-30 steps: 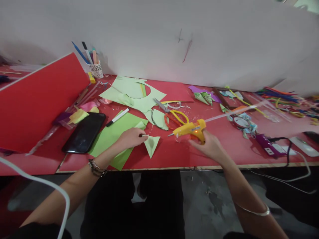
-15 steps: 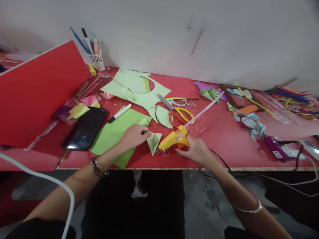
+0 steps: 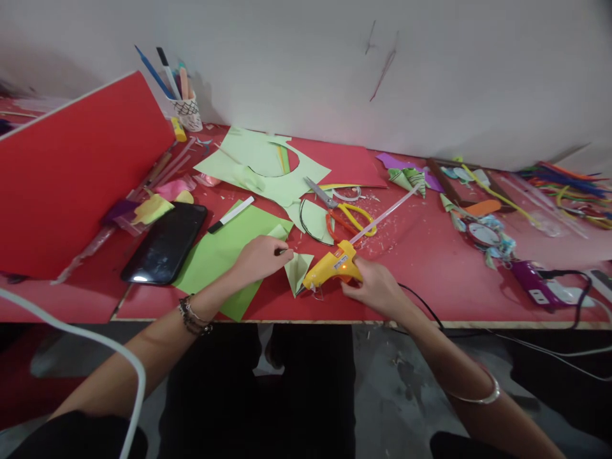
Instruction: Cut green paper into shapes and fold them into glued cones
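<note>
My left hand is closed on the upper left corner of a folded pale green paper piece, which narrows to a point at the bottom. My right hand grips a yellow hot glue gun by its handle, an orange light glowing on its side. The gun's nozzle meets the lower right edge of the paper piece. A long clear glue stick sticks out of its back. Under my left wrist lies a bright green paper sheet with a black-capped white marker on it.
Scissors with red and yellow handles lie behind the glue gun, by pale green cut paper. At left are a black phone, a tilted red board and a cup of pens. A purple power socket sits at right.
My right hand has brought the glue gun left and down, so its nozzle now touches the paper piece. My left hand keeps its hold. The view has tilted slightly down.
</note>
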`<state>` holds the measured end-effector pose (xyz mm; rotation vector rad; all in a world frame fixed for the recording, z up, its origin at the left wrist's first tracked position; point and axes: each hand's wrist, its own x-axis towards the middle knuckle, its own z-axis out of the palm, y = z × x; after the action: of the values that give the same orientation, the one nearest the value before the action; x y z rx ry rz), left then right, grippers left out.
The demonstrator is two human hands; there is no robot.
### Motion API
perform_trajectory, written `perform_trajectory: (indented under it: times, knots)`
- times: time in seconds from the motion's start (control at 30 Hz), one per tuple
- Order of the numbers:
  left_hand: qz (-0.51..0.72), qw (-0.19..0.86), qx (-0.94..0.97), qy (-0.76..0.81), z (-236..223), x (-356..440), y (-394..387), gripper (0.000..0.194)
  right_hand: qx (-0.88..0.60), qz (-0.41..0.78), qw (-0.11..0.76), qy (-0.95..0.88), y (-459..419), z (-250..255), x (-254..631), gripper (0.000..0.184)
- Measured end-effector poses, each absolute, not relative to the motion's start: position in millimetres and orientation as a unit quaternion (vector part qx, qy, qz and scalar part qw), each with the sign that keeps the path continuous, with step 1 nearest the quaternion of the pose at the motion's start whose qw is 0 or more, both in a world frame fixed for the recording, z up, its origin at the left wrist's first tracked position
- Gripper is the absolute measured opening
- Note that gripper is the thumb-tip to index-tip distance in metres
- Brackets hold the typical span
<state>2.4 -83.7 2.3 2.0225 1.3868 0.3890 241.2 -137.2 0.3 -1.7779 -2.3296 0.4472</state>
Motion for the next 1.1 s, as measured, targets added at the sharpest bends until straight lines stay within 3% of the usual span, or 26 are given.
perform_trajectory:
  times: [1.1]
  knots:
    - [0.13,0.325,0.768,0.536,5.4,3.9,-82.6,0.029,-0.577,0.12,-0.002,-0.808,-128.8,21.9,239.1,0.014]
